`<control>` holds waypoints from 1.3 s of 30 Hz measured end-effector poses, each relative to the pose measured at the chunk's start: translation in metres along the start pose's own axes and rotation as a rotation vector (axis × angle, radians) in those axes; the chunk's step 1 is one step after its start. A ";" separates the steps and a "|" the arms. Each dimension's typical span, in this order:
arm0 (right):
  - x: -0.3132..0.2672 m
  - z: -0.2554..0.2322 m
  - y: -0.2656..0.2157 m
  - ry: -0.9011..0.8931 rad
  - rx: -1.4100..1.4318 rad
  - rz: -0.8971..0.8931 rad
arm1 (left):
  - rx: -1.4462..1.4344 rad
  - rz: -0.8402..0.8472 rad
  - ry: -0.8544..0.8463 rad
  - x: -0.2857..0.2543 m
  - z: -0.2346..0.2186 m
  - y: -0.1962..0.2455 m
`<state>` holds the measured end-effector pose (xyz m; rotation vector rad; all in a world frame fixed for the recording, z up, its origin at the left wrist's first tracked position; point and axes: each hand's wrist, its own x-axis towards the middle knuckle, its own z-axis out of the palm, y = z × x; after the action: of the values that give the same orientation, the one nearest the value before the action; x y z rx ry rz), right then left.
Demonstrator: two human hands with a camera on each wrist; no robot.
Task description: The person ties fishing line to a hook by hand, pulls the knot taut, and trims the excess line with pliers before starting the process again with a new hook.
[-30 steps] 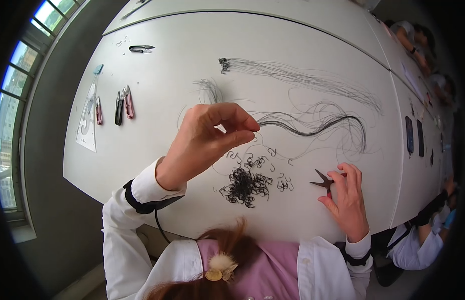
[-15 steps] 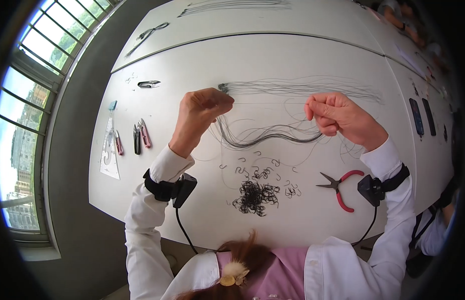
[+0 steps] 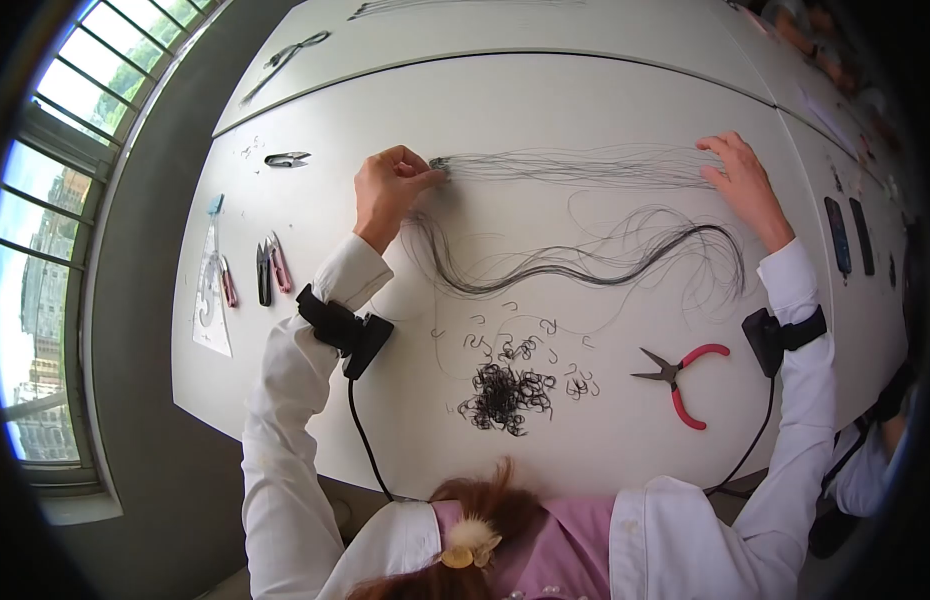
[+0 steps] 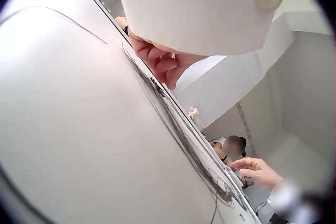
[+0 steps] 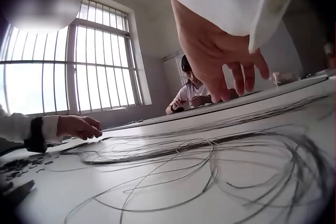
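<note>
My left hand (image 3: 387,196) is at the left end of a straight bundle of fine dark lines (image 3: 585,166), thumb and fingertips pinched together at its cluster of small black hooks (image 3: 440,165). What they pinch looks like the end of one line, mostly hidden by the fingers. At the bundle's other end, my right hand (image 3: 750,187) hovers with fingers spread and loosely bent; the right wrist view shows its fingers (image 5: 239,79) hanging over the lines. Nearer me lies a wavy, thicker bundle of lines (image 3: 575,264). Below it sits a pile of loose black fish hooks (image 3: 500,398).
Red-handled pliers (image 3: 672,372) lie open on the right of the white table (image 3: 585,440). Thread snips (image 3: 277,265) and a clear set square (image 3: 212,300) are at the left, with black snips (image 3: 287,160) farther back. Two phones (image 3: 838,235) lie far right.
My right hand left the pliers on the table and drew a line taut with the left. Now the left has moved to the hook cluster, and the right has opened over the bundle's far end.
</note>
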<state>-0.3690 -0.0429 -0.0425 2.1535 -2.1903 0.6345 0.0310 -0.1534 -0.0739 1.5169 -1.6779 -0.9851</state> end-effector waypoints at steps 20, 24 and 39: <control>-0.104 0.024 -0.146 -0.069 0.019 -0.789 | 0.040 0.231 -0.202 -0.127 -0.037 0.046; -0.098 0.030 -0.142 -0.039 -0.113 -0.767 | 0.018 0.279 -0.266 -0.140 -0.035 0.056; -0.090 0.001 -0.212 -0.283 0.441 -0.695 | 0.183 0.399 -0.248 -0.138 -0.035 0.045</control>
<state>-0.1605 0.0478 -0.0098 3.1363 -1.2718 0.8414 0.0532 -0.0174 -0.0157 1.1330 -2.1922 -0.8457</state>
